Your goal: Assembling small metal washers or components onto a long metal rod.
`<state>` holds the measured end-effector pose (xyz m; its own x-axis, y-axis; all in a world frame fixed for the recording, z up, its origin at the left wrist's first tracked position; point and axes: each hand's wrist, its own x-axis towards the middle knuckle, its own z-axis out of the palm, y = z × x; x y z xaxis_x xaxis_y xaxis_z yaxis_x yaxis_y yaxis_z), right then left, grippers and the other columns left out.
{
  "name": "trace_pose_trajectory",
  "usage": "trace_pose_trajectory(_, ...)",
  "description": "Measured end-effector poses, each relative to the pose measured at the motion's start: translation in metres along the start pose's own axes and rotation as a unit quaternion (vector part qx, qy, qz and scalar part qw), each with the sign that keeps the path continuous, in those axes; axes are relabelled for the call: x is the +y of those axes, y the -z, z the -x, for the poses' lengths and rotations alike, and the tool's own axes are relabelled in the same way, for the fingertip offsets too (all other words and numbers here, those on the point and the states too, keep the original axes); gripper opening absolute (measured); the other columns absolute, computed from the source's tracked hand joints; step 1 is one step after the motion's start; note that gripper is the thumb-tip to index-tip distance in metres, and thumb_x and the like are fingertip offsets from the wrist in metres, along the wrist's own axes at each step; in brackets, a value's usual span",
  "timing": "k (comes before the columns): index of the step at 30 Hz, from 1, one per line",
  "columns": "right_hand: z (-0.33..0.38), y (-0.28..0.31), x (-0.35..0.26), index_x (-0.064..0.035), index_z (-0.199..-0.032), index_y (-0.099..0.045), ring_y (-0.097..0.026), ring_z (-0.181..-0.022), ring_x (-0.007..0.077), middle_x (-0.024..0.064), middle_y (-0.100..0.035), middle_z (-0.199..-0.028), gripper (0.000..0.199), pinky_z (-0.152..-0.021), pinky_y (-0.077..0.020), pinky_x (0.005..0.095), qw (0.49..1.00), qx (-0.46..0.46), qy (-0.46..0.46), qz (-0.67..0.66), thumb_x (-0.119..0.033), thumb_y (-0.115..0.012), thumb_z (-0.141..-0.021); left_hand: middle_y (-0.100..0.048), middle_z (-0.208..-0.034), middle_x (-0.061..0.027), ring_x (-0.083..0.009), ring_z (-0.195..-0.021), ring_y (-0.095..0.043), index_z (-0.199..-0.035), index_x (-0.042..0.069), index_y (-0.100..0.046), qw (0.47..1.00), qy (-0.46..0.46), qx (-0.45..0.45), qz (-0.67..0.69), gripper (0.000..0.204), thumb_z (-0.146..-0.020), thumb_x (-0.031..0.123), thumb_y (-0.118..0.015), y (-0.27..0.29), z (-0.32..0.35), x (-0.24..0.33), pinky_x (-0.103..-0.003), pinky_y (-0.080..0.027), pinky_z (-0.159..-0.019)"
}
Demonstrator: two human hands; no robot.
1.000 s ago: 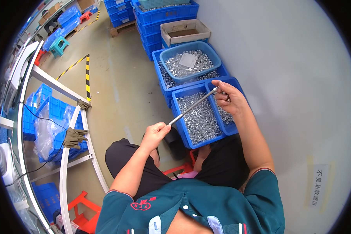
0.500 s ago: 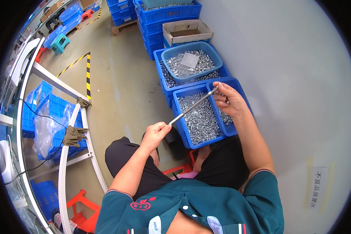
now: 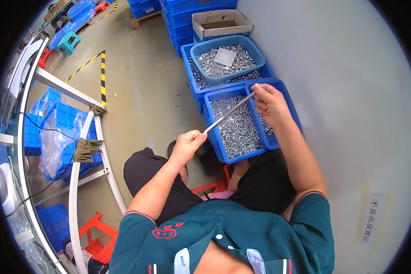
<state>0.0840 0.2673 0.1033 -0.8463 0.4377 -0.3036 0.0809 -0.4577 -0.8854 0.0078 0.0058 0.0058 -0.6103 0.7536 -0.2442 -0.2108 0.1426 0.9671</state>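
A thin metal rod point(image 3: 229, 112) slants over a blue crate point(image 3: 213, 123) filled with small silver metal parts point(image 3: 237, 130). My left hand point(image 3: 186, 145) grips the rod's near end, just left of the crate's front corner. At the far end, my right hand point(image 3: 268, 102) pinches the rod's tip above the crate's right side. I sit over the crate, dark trousers and a green shirt below.
Behind the crate stand a second blue crate point(image 3: 192, 82) and a blue round-cornered basin point(image 3: 227, 58) of parts with a square plastic bag on top. A cardboard box point(image 3: 220, 21) and stacked blue crates are farther back. A white frame point(image 3: 77, 155) with crates stands left; grey wall right.
Both hands keep their hold on the rod over the crate. Their pose has hardly shifted; only the view has tilted slightly.
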Motion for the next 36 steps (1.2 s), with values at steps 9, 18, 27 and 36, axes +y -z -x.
trace_pose_trajectory(9,0.007,-0.022,0.038,-0.0050,-0.101,-0.064,-0.030,-0.045,0.0014,-0.0060,-0.042,-0.062,0.021,-0.039,-0.0187,0.0172,0.960,-0.161,-0.205,0.106,-0.019,-0.061,-0.086,-0.034,-0.058,0.0097,-0.0017,-0.054,-0.028,-0.062,0.007,-0.048,0.999,-0.012,0.025,-0.016,0.037,-0.090,0.030,-0.058,-0.007,-0.009,-0.001,-0.022,-0.024,-0.047)
trace_pose_trajectory(18,-0.006,0.005,0.007,0.0048,-0.106,-0.051,-0.040,-0.052,0.0058,0.0078,-0.054,-0.079,0.023,-0.036,-0.0265,0.0174,0.983,-0.010,-0.173,-0.066,-0.010,-0.047,-0.088,-0.034,-0.057,0.0097,-0.0017,-0.053,-0.029,-0.061,0.008,-0.048,0.999,0.008,0.045,0.011,0.037,-0.090,0.028,-0.058,0.007,-0.006,-0.003,-0.022,-0.023,-0.046)
trace_pose_trajectory(27,-0.008,0.020,-0.004,-0.0051,-0.091,-0.051,-0.036,-0.043,0.0033,0.0028,-0.051,-0.069,0.026,-0.035,-0.0244,0.0161,0.980,-0.077,-0.128,-0.134,-0.030,-0.050,-0.093,-0.034,-0.057,0.0091,-0.0024,-0.054,-0.028,-0.061,0.007,-0.047,0.998,-0.020,0.055,-0.029,0.038,-0.089,0.030,-0.058,0.016,0.005,-0.008,-0.023,-0.023,-0.047)
trace_pose_trajectory(36,-0.008,0.020,-0.006,-0.0075,-0.090,-0.050,-0.036,-0.042,0.0040,0.0030,-0.051,-0.066,0.026,-0.035,-0.0239,0.0166,0.987,-0.068,-0.109,-0.095,-0.032,-0.044,-0.096,-0.035,-0.057,0.0086,-0.0027,-0.054,-0.030,-0.063,0.006,-0.050,0.996,-0.033,0.047,-0.075,0.036,-0.088,0.030,-0.059,0.014,0.007,-0.005,-0.023,-0.024,-0.047)
